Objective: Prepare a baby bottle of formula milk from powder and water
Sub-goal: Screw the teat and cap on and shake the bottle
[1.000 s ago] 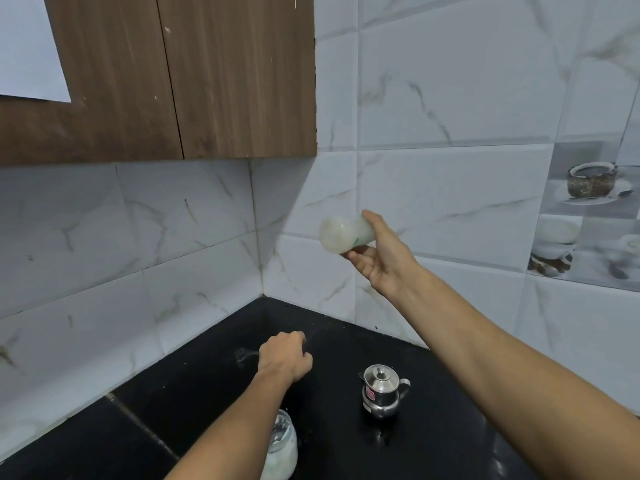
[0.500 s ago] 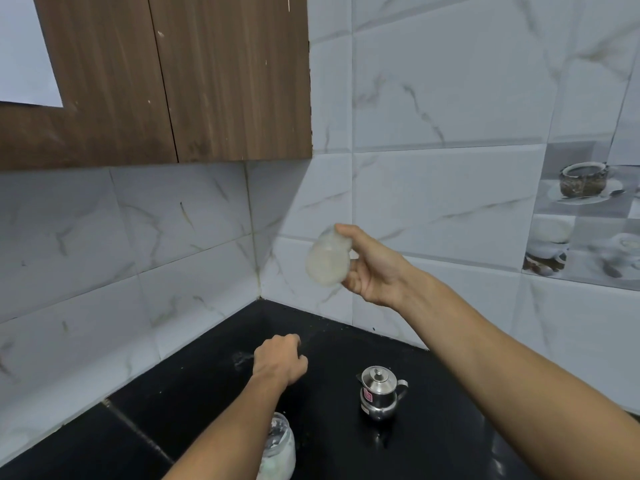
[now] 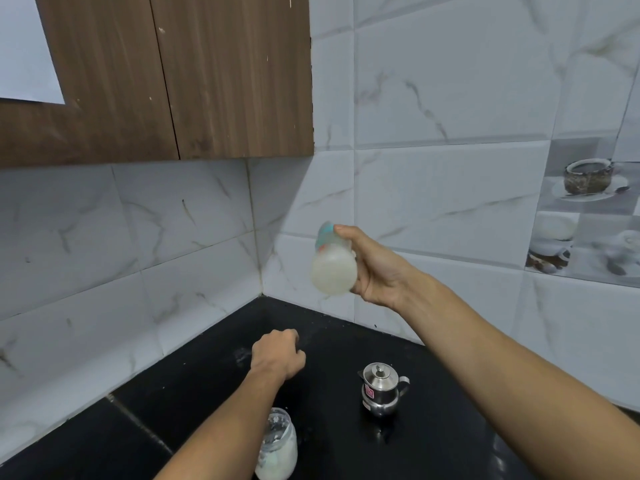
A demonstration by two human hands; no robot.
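Observation:
My right hand (image 3: 375, 268) is raised in front of the tiled wall and grips a baby bottle (image 3: 333, 263) filled with milky white liquid. The bottle is tipped, its base toward me and its teal-marked upper part pointing away and up. My left hand (image 3: 278, 355) rests lower down over the black counter (image 3: 207, 393) as a closed fist, with nothing visible in it. An open glass jar of white powder (image 3: 278, 448) stands on the counter beside my left forearm. A small lidded steel kettle (image 3: 381, 388) sits on the counter under my right arm.
The counter ends in a corner of white marble-look wall tiles (image 3: 194, 258). A brown wooden cabinet (image 3: 173, 74) hangs above on the left. Decorative tiles with cups (image 3: 588, 209) are on the right wall.
The bottle has swung in my right hand, from lying sideways to the left to base-toward-me and pointing up. My left fist has stayed almost in place.

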